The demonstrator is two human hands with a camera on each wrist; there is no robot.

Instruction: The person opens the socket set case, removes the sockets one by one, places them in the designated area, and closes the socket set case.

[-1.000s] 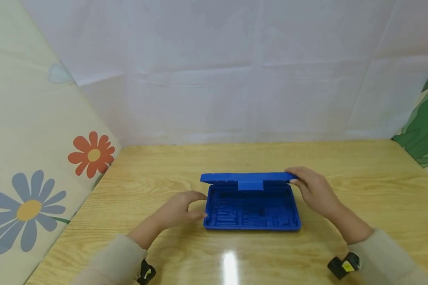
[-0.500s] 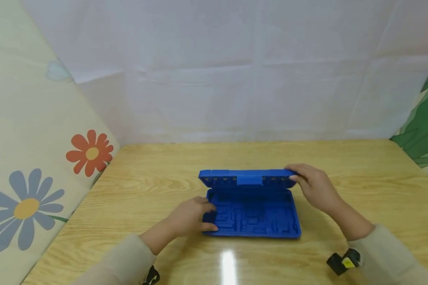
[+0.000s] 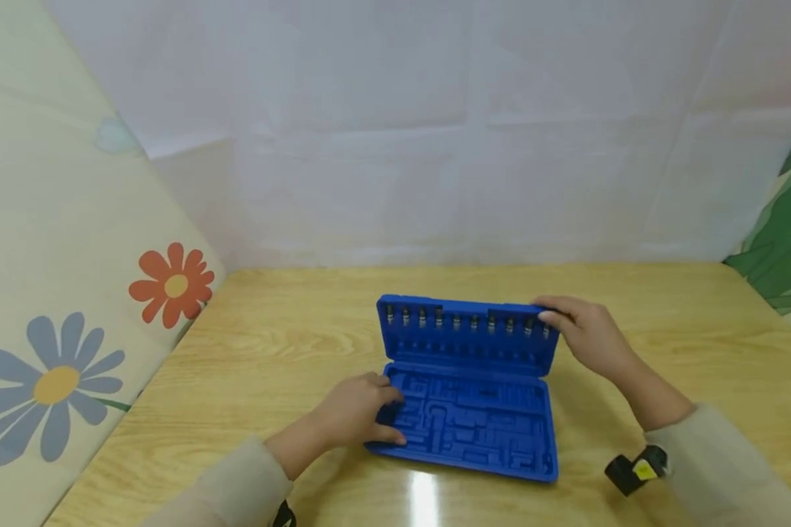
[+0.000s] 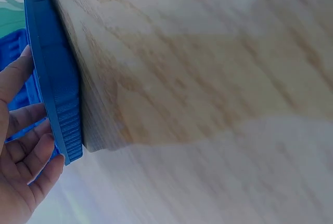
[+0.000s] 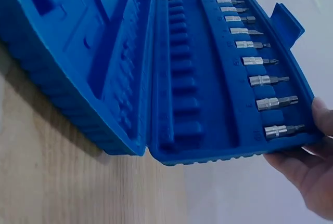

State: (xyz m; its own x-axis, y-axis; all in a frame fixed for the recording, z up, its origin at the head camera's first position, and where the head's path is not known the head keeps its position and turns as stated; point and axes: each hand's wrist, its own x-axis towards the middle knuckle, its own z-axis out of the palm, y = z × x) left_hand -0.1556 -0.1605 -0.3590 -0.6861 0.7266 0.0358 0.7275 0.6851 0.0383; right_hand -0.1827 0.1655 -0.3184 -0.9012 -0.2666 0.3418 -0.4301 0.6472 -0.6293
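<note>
Right hand [image 3: 587, 337] pinching the raised lid [image 3: 464, 348] at its right corner, silver bits [image 5: 260, 61] lined up inside! Over left, the left hand [image 3: 352, 410] grips the blue base [image 3: 471, 424] by its edge.

One case [image 3: 488, 424] (ten bits [image 5: 253, 61]), two grips [image 3: 354, 410] [image 3: 589, 337]

A raised lid [image 3: 464, 350] stands like a wall behind the base [image 3: 468, 421], blocking a straight, low reach to the far tabletop [image 3: 290, 315]. The base lies accessible from above and from the front, its left edge crowded by the left hand [image 3: 352, 410]. The right hand [image 3: 587, 335] occupies the lid's right corner. Bare tabletop on either side runs back to a white sheet [image 3: 468, 183].
</note>
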